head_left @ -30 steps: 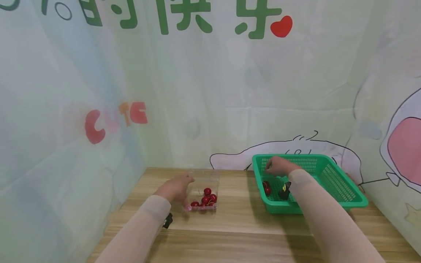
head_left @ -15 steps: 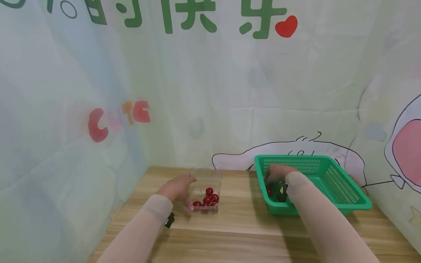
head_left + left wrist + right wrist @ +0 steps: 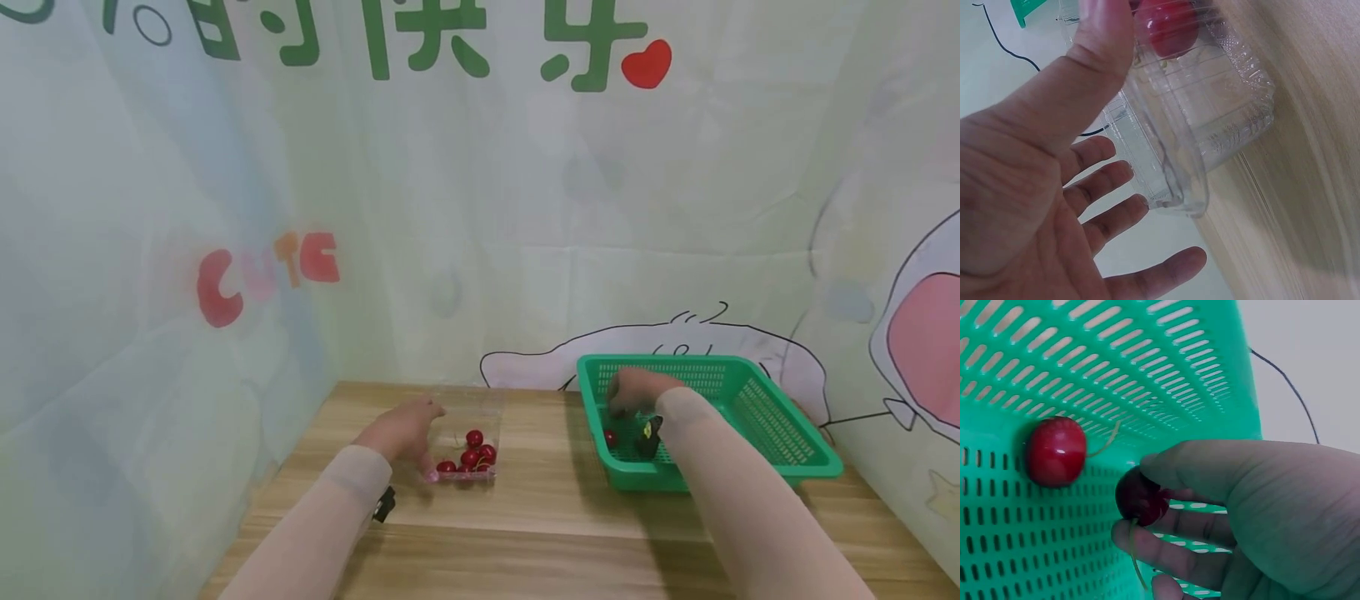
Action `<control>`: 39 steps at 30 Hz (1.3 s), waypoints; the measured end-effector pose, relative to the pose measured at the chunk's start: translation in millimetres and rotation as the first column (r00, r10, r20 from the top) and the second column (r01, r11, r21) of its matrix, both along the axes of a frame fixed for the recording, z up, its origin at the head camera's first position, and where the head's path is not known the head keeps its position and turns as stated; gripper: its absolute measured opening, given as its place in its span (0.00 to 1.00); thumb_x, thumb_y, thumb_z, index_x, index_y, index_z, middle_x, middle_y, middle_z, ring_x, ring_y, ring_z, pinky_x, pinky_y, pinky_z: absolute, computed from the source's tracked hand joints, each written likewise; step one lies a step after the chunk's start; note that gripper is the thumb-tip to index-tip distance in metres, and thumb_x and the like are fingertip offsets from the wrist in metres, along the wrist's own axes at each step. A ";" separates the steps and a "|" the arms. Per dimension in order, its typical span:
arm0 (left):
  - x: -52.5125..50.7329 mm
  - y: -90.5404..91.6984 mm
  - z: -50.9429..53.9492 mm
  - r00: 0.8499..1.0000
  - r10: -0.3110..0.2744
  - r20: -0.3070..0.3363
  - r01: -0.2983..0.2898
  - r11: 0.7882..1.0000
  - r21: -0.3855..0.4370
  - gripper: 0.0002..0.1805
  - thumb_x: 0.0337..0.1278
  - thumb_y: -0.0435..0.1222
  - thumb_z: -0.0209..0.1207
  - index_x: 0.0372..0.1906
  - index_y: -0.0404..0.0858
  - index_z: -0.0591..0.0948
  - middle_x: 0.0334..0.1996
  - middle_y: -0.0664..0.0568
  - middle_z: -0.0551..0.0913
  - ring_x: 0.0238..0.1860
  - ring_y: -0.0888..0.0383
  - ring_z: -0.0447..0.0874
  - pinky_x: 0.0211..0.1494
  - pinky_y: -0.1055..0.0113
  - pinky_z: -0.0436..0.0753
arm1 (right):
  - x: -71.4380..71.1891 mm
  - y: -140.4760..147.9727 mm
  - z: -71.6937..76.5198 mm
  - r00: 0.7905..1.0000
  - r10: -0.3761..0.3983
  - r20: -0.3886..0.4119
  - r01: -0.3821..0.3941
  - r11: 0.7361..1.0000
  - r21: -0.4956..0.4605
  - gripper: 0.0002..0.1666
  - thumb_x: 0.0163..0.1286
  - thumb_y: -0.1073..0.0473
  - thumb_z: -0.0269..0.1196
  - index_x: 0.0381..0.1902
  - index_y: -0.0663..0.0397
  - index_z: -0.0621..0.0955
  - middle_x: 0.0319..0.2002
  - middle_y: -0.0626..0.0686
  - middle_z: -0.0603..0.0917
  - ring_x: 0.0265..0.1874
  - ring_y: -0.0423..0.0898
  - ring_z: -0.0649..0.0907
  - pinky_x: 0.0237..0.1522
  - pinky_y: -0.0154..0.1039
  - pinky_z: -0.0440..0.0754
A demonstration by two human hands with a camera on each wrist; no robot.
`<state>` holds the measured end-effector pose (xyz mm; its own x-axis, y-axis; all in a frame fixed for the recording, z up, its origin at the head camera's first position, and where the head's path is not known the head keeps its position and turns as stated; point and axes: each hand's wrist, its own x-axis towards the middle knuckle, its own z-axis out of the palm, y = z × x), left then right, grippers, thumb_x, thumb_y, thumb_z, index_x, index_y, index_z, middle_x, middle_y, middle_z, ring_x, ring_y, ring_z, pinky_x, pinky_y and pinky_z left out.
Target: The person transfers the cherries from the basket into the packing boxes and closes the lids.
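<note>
In the right wrist view my right hand pinches a dark red cherry between thumb and fingers, its stem hanging down. Another cherry lies beside it in the green basket. The head view has the right hand inside the basket's left part. My left hand is at the left side of a clear plastic box that holds several cherries. Seen from the left wrist, the thumb lies against the box near a cherry, the other fingers extended loosely.
Both containers stand on a wooden table, the box left of the basket with a gap between them. A printed curtain hangs behind and at the sides.
My right hand reached down into the basket and then rose slightly with a cherry between its fingers; one cherry remains visible there. My left hand stays by the box.
</note>
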<state>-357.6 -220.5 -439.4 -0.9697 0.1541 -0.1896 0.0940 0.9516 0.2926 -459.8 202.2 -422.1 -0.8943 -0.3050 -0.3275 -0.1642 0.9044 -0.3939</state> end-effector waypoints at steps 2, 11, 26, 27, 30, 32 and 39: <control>-0.4 -0.4 -0.1 1.000 -0.001 -0.001 0.001 1.000 0.001 0.68 0.24 0.44 0.93 0.84 0.42 0.75 0.88 0.39 0.67 0.86 0.30 0.68 0.83 0.28 0.77 | -6.5 2.9 0.0 0.999 -0.026 -0.028 0.026 1.000 -0.008 0.09 0.76 0.60 0.71 0.49 0.56 0.94 0.42 0.53 0.95 0.42 0.49 0.93 0.54 0.52 0.95; -2.3 -0.6 -0.8 1.000 -0.008 -0.006 0.008 1.000 -0.002 0.67 0.25 0.44 0.94 0.83 0.41 0.76 0.87 0.38 0.69 0.85 0.30 0.69 0.83 0.29 0.77 | -6.4 -6.7 26.3 0.978 -0.143 -0.150 0.125 0.984 -0.124 0.13 0.74 0.62 0.66 0.27 0.55 0.87 0.29 0.54 0.90 0.31 0.49 0.82 0.36 0.40 0.82; -4.0 -2.8 -1.4 1.000 -0.014 -0.015 0.014 1.000 0.001 0.67 0.25 0.45 0.93 0.83 0.41 0.76 0.89 0.38 0.66 0.87 0.31 0.67 0.85 0.29 0.76 | 18.1 -96.2 32.9 0.950 0.034 -0.310 -0.097 0.977 -0.189 0.12 0.79 0.56 0.68 0.50 0.57 0.91 0.48 0.55 0.95 0.45 0.48 0.91 0.52 0.47 0.93; -4.1 -2.7 -1.5 1.000 -0.016 -0.017 0.016 1.000 0.000 0.67 0.26 0.45 0.93 0.83 0.41 0.76 0.88 0.38 0.67 0.86 0.31 0.68 0.84 0.29 0.76 | 21.7 -104.4 30.7 0.948 0.063 -0.313 -0.127 0.974 -0.189 0.11 0.79 0.57 0.69 0.51 0.57 0.91 0.48 0.56 0.96 0.45 0.48 0.91 0.53 0.47 0.94; -4.3 -2.1 -1.9 1.000 -0.018 -0.019 0.018 1.000 -0.004 0.67 0.26 0.45 0.94 0.83 0.41 0.77 0.87 0.39 0.69 0.85 0.31 0.70 0.83 0.30 0.78 | 33.8 -128.8 23.1 0.937 0.144 -0.317 -0.212 0.958 -0.193 0.07 0.79 0.58 0.72 0.49 0.55 0.90 0.47 0.54 0.95 0.45 0.46 0.91 0.53 0.45 0.95; -4.3 -1.7 -1.3 1.000 -0.016 -0.016 0.016 1.000 -0.001 0.67 0.26 0.45 0.94 0.83 0.41 0.77 0.87 0.39 0.69 0.85 0.32 0.70 0.83 0.30 0.78 | 42.2 -144.3 17.2 0.928 0.191 -0.319 -0.261 0.946 -0.192 0.04 0.79 0.59 0.73 0.46 0.52 0.90 0.45 0.52 0.95 0.44 0.44 0.91 0.52 0.44 0.95; -2.8 -0.9 4.2 1.000 -0.026 -0.009 0.026 1.000 -0.011 0.67 0.25 0.45 0.94 0.83 0.41 0.76 0.87 0.38 0.69 0.84 0.31 0.70 0.83 0.30 0.78 | 63.4 -190.7 -4.3 0.894 0.319 -0.314 -0.371 0.921 -0.121 0.03 0.79 0.56 0.76 0.45 0.46 0.91 0.40 0.44 0.91 0.39 0.40 0.87 0.46 0.36 0.92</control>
<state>-360.4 -221.3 -435.2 -0.9670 0.1775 -0.1829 0.1216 0.9520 0.2809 -396.4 11.5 -426.4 -0.7686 -0.6396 0.0096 -0.5811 0.6918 -0.4286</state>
